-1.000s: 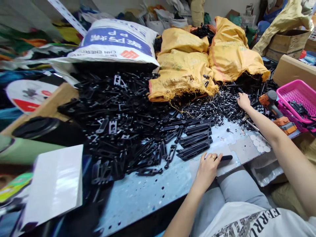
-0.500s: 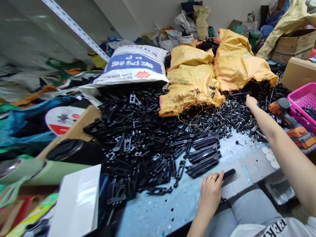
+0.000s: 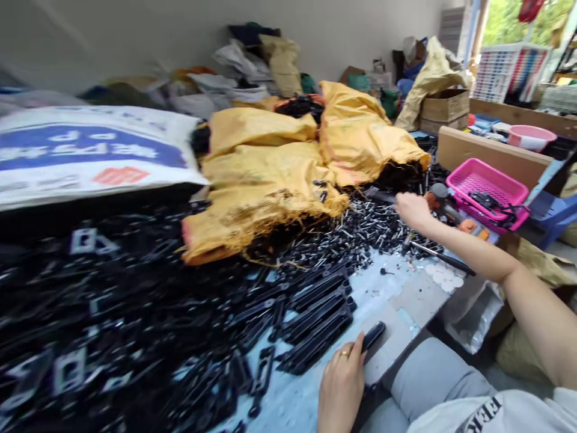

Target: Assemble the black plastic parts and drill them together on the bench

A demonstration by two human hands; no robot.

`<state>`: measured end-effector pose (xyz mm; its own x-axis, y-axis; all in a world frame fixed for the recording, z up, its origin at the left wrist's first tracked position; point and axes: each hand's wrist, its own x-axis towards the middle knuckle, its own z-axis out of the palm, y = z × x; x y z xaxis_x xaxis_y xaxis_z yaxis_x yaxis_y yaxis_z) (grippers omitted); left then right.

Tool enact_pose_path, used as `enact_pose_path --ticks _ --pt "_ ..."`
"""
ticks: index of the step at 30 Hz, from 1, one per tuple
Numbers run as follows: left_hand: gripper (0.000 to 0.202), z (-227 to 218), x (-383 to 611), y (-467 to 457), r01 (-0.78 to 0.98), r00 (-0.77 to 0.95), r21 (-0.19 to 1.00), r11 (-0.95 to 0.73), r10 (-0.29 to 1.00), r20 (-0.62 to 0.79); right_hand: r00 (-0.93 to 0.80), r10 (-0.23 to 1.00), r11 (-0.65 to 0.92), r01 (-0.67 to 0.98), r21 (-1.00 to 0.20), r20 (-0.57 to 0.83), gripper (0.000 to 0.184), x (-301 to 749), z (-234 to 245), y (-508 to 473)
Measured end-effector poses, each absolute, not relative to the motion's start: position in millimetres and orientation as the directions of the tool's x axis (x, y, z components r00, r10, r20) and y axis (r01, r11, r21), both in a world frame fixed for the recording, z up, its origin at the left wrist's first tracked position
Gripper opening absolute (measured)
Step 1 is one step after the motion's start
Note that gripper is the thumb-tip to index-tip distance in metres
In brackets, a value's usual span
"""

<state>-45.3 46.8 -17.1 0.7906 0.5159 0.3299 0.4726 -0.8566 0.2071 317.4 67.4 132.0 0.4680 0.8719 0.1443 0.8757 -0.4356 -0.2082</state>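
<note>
My left hand (image 3: 341, 377) is closed round a long black plastic piece (image 3: 375, 337) with a rounded end, low over the table's front edge. Over the heap of small black-and-silver screw-like pieces (image 3: 365, 225), my right hand (image 3: 411, 210) pinches one end of a dark flat strip (image 3: 380, 195), blurred by motion. Long black plastic parts (image 3: 315, 328) lie side by side on the blue tabletop (image 3: 279, 394), left of my left hand. A larger pile of black plastic parts (image 3: 130, 300) spreads across the left.
Yellow woven sacks (image 3: 270, 174) and a white sack (image 3: 90, 144) lie behind the piles. An orange-and-black power drill (image 3: 471, 227) rests beside a pink basket (image 3: 487, 180). A dark-handled tool (image 3: 444, 258) and white discs (image 3: 444, 276) are near the right edge.
The view has swung to the right, bringing the pink basket fully in. My right hand has drawn back from the yellow sack's mouth with the dark strip. My left hand keeps its hold.
</note>
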Motion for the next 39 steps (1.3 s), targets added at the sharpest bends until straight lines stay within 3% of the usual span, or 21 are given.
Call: enact_pose_path --ticks 4,6,8,11,17,23,31,39 --pt "0.032 -14 -51 57 0.438 0.809 0.167 -0.883 0.469 0.354 0.382 0.92 -0.36 0.91 -0.204 0.082 0.026 262 79 -8" --pt "0.032 -10 -53 58 0.421 0.825 0.152 -0.894 0.447 0.345 0.224 0.974 -0.22 0.967 -0.129 0.021 0.023 237 50 -41" --pt "0.033 -8 -53 56 0.424 0.829 0.141 -0.895 0.446 0.337 0.168 0.986 -0.168 0.984 -0.056 -0.005 0.029 221 26 -64" --pt "0.035 -10 -48 53 0.456 0.822 0.14 -0.879 0.476 0.312 0.21 0.977 -0.209 0.977 -0.03 0.03 0.044 208 7 -77" --pt "0.04 -20 -28 56 0.431 0.836 0.193 -0.881 0.471 0.282 0.237 0.958 -0.224 0.97 -0.096 0.164 0.03 193 -12 -59" --pt "0.038 -23 -11 61 0.384 0.84 0.232 -0.894 0.443 0.315 0.319 0.916 -0.272 0.94 -0.208 0.245 0.031 185 -28 -54" --pt "0.034 -28 -6 63 0.426 0.816 0.074 -0.902 0.418 0.4 0.329 0.9 -0.273 0.937 -0.218 0.286 0.031 186 -29 -55" --pt "0.038 -33 -6 61 0.426 0.808 0.042 -0.904 0.401 0.431 0.332 0.895 -0.279 0.938 -0.209 0.297 0.03 184 -31 -54"
